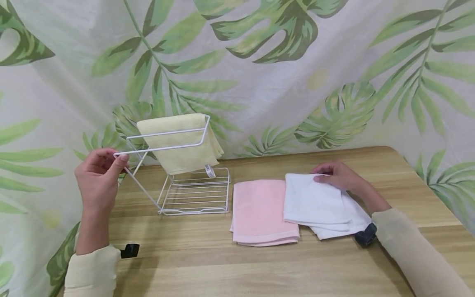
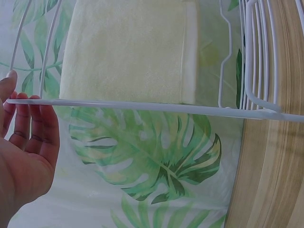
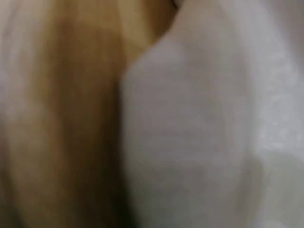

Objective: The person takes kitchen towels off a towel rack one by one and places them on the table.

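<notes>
A white wire rack [image 1: 196, 213] stands at the left of the table, its upper bars slanting up. Over those bars hangs a folded pale yellow towel [image 1: 174, 152] with a small white tag. My left hand [image 1: 98, 177] pinches the rack's upper left corner between thumb and fingers. To the right of the rack lies a folded pink towel [image 1: 263, 212]. Beside it, overlapping its right edge, is a folded white towel [image 1: 315, 202]. My right hand [image 1: 339, 177] pinches that white towel's far edge, thumb on top. White cloth [image 3: 190, 123] looks blurred in the right wrist view.
More white cloth [image 1: 356, 214] lies under the right part of the white towel. The wooden table [image 1: 208, 268] ends at a back edge before a leaf-patterned curtain [image 1: 267, 95]. Dark devices sit at both wrists.
</notes>
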The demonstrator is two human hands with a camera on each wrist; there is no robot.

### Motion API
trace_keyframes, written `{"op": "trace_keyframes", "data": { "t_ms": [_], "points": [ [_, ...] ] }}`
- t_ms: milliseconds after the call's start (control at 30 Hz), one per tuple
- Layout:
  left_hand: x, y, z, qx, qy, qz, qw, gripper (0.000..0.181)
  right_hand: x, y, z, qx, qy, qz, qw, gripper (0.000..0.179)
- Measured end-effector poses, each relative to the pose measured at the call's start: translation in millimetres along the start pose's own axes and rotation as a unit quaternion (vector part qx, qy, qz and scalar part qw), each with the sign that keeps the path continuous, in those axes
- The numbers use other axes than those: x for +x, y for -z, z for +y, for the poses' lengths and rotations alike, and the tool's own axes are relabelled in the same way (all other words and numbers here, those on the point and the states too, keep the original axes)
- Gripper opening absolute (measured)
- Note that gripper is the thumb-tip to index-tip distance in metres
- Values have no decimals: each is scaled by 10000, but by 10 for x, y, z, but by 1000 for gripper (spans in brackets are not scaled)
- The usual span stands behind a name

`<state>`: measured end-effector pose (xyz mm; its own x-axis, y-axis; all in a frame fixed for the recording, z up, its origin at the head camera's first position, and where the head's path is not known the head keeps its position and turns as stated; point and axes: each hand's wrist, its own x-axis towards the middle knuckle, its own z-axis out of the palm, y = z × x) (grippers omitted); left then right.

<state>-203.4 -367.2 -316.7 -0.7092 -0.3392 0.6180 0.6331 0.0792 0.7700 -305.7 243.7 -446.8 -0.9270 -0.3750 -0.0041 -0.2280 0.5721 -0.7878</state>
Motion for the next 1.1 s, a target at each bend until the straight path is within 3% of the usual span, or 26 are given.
{"op": "trace_keyframes", "data": {
  "t_ms": [533,933,1100],
  "points": [
    [6,-5,1,-42,-9,-16,10000,15,-55,-39,-19,161,-73,63,9998,26],
    [12,-14,-1,171,70,18,9998,15,-110,124,-168,-722,48,-88,9973,28],
    [9,-18,10,101,46,6,9999,16,-123,223,-229,-862,402,-24,9955,27]
  ]
}}
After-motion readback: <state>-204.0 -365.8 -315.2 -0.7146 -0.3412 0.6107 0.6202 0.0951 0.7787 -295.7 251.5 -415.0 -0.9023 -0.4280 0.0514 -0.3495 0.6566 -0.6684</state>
